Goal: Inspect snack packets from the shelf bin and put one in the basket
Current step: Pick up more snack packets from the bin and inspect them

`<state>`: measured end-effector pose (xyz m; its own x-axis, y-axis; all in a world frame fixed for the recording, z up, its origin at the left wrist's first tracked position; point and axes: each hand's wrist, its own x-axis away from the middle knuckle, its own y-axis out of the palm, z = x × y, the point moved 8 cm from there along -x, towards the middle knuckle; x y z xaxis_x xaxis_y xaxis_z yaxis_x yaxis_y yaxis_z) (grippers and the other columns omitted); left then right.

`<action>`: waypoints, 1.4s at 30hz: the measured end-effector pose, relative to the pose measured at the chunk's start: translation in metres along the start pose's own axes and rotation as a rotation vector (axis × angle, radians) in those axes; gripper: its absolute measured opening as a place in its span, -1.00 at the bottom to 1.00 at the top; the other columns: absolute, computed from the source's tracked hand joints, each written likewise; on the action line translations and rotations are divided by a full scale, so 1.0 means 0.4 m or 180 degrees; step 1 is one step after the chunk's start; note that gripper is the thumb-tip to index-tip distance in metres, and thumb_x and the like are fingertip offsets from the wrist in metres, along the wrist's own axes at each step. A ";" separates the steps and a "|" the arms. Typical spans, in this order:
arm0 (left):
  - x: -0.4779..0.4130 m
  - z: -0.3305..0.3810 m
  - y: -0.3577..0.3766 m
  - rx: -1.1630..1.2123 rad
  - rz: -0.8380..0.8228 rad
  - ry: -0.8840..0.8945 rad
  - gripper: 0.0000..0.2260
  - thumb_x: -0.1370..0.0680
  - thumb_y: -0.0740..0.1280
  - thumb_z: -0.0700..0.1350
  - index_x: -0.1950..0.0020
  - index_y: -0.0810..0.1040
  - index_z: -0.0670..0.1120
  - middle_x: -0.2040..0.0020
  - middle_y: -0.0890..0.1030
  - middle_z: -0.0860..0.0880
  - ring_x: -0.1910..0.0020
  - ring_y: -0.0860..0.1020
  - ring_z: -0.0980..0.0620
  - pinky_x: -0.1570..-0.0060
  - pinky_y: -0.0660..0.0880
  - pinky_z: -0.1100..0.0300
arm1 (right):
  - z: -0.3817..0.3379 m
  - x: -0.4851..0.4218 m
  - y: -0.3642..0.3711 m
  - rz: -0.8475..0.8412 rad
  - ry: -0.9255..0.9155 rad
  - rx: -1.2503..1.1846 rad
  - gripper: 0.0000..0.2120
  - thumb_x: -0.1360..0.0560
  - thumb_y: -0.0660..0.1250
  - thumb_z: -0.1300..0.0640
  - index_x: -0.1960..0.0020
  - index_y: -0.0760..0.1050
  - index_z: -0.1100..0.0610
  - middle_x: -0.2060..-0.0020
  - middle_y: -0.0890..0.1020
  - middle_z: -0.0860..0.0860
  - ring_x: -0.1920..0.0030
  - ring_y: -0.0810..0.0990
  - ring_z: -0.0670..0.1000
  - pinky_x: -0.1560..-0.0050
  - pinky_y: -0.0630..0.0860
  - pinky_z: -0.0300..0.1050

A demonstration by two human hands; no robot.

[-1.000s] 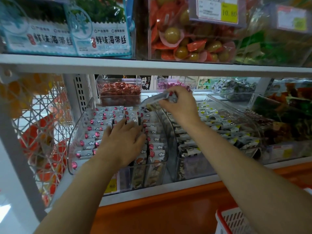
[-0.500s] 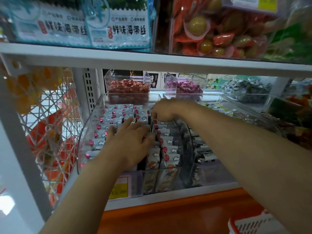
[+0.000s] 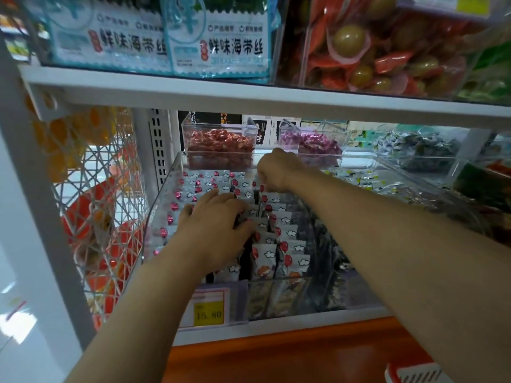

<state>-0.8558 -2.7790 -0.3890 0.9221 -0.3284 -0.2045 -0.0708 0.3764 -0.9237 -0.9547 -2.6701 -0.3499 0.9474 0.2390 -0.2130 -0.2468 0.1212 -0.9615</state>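
Where the upper shelf board (image 3: 249,98) runs across the view, it roofs the open space both forearms reach through. The lower shelf edge (image 3: 276,328) closes that space from below, and a white wire mesh panel (image 3: 94,189) walls the left side. On the lower shelf sits the clear shelf bin (image 3: 161,214), open on top, with side walls that rise toward the back and a low front wall. A second clear bin (image 3: 387,168) stands just beside it on the right. Two small clear tubs stand close behind the rear rims, one of red sweets (image 3: 221,145) and one of purple sweets (image 3: 312,145).

The snack packets (image 3: 287,233) fill the shelf bin in upright rows, white with red fruit and clouds. The left hand (image 3: 213,230) lies flat on the left rows, its fingers (image 3: 215,197) straight, spread and released, pressing the packet tops. The right hand (image 3: 276,170) hangs over the rear of the bin with its fingers curled down among the back packets. Their tips are hidden, so it cannot be told whether they grasp one.

The red-rimmed basket (image 3: 394,370) shows at the bottom right corner, well apart from both hands. A yellow price tag (image 3: 208,313) sits on the bin's front.
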 end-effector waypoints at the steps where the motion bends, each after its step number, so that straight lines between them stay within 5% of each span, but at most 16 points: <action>1: 0.002 0.001 -0.006 0.0060 0.0052 0.0012 -0.58 -0.59 0.15 0.09 -0.43 0.32 0.01 -0.47 0.26 0.01 -0.50 0.07 -0.04 -0.43 0.06 -0.15 | 0.005 0.004 -0.009 0.0041 0.0039 -0.0179 -0.83 -0.49 0.25 0.33 -0.06 0.53 0.24 -0.05 0.56 0.18 -0.10 0.52 0.17 -0.08 0.45 -0.03; 5: 0.012 0.003 -0.038 0.0345 0.0340 0.0000 -0.64 -0.58 0.20 -0.02 -0.36 0.41 -0.06 -0.36 0.41 -0.06 -0.38 0.28 -0.09 -0.36 0.23 -0.09 | 0.034 0.055 -0.073 0.0511 0.0233 -0.0929 -0.91 -0.50 0.21 0.33 0.08 0.44 0.18 0.10 0.54 0.12 0.07 0.52 0.08 0.08 0.45 -0.08; 11: 0.043 0.010 -0.093 0.0984 0.0989 -0.0107 -0.68 -0.59 0.21 -0.16 -0.35 0.44 -0.09 -0.34 0.43 -0.10 -0.23 0.45 -0.10 -0.19 0.39 0.11 | 0.102 0.239 -0.153 0.2011 0.0758 -0.1823 -0.88 -0.55 0.19 0.29 0.13 0.33 0.12 0.21 0.46 0.06 0.31 0.41 0.00 0.34 0.27 -0.14; 14: 0.062 0.023 -0.101 0.1413 0.1120 -0.0098 -0.66 -0.59 0.21 -0.14 -0.37 0.41 -0.07 -0.30 0.48 -0.07 -0.10 0.51 -0.02 -0.04 0.47 0.11 | 0.127 0.342 -0.144 0.2326 0.0961 -0.3093 -0.79 -0.55 0.21 0.32 0.20 0.31 0.09 0.22 0.51 0.15 0.29 0.53 0.13 0.30 0.48 0.03; 18: 0.072 0.036 -0.070 0.2307 0.0730 -0.0226 -0.69 -0.59 0.21 -0.06 -0.31 0.44 -0.10 -0.03 0.61 -0.03 0.13 0.62 0.01 0.23 0.55 0.18 | 0.120 0.412 -0.076 0.1801 0.1301 -0.4863 -0.95 -0.55 0.23 0.32 0.09 0.40 0.25 0.24 0.58 0.13 0.46 0.59 -0.05 0.44 0.59 -0.18; 21: 0.086 0.050 -0.049 0.3289 0.0450 -0.0332 -0.84 -0.60 0.20 -0.10 0.01 0.56 -0.09 0.13 0.64 -0.08 0.26 0.64 0.09 0.36 0.54 0.31 | 0.094 0.438 -0.055 0.1498 0.1216 -0.5487 -0.89 -0.54 0.24 0.33 0.16 0.44 0.25 0.32 0.62 0.05 0.43 0.62 -0.01 0.42 0.58 -0.18; 23: 0.093 0.049 -0.041 0.3648 0.0392 -0.0402 -0.85 -0.59 0.22 -0.11 0.05 0.58 -0.10 0.16 0.64 -0.10 0.26 0.64 0.11 0.36 0.53 0.35 | 0.085 0.452 -0.046 0.1364 0.1194 -0.5829 -0.84 -0.54 0.26 0.30 0.23 0.45 0.22 0.34 0.64 0.03 0.41 0.63 0.02 0.41 0.57 -0.17; 28: 0.104 0.056 -0.017 0.4646 0.0154 -0.0624 -0.84 -0.51 0.30 -0.07 0.11 0.61 -0.14 0.30 0.65 -0.03 0.28 0.62 0.06 0.34 0.55 0.31 | 0.089 0.473 -0.038 0.1159 0.1153 -0.5716 -0.85 -0.53 0.29 0.17 0.19 0.47 0.21 0.44 0.62 -0.06 0.46 0.57 -0.05 0.45 0.51 -0.23; 33: 0.110 0.062 0.000 0.5365 -0.0009 -0.1026 -0.73 -0.43 0.35 0.03 0.41 0.63 -0.06 0.42 0.58 -0.05 0.41 0.60 0.08 0.43 0.53 0.32 | 0.081 0.477 -0.004 0.0812 0.1428 -0.6097 -0.84 -0.56 0.24 0.08 0.16 0.45 0.13 0.56 0.43 -0.04 0.61 0.36 -0.06 0.61 0.28 -0.26; 38: 0.112 0.070 0.016 0.5539 0.0019 -0.1287 -0.81 -0.53 0.30 -0.08 0.21 0.48 -0.17 0.40 0.55 -0.11 0.49 0.57 0.07 0.50 0.50 0.32 | 0.058 0.474 0.026 0.0399 0.1733 -0.7274 -0.84 -0.56 0.21 0.08 0.18 0.37 0.10 0.59 0.35 -0.03 0.67 0.25 -0.10 0.68 0.19 -0.32; 42: 0.117 0.076 0.015 0.5706 -0.0006 -0.1313 -0.86 -0.54 0.29 -0.14 0.18 0.47 -0.17 0.40 0.55 -0.13 0.50 0.56 0.08 0.51 0.50 0.32 | 0.058 0.473 0.030 0.0410 0.1761 -0.7342 -0.85 -0.55 0.23 0.09 0.18 0.37 0.10 0.59 0.36 -0.04 0.67 0.26 -0.10 0.68 0.21 -0.31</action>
<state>-0.8018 -2.7659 -0.3943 0.9649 -0.2257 0.1345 0.1175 0.8287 0.5472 -0.7833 -2.6009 -0.3978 0.9923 -0.0700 0.1022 -0.1167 -0.8057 0.5807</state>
